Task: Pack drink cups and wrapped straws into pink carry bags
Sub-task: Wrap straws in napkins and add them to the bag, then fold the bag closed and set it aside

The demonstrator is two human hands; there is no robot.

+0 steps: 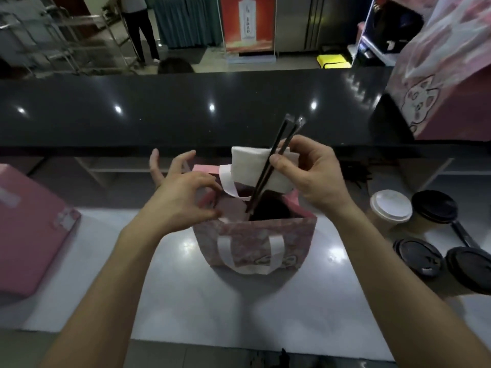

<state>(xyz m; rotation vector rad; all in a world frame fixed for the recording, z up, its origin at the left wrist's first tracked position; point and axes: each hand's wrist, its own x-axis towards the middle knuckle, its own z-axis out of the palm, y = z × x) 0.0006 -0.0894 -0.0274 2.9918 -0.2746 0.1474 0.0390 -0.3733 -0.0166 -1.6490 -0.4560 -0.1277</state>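
Observation:
A pink carry bag [255, 235] with white handles stands open on the grey counter in front of me. My right hand [310, 176] pinches two dark wrapped straws [273, 160] together with a folded white napkin [255, 166] over the bag's mouth; the straws' lower ends dip into the dark opening. My left hand [183, 195] grips the bag's left rim, some fingers spread. What is inside the bag is hidden in shadow.
To the right stand a white-lidded cup [390, 205] and several black-lidded cups [435, 208]. A pink box [29, 232] lies at the left. Another pink bag [441, 75] sits on the raised black counter [186, 110]. A person stands far behind.

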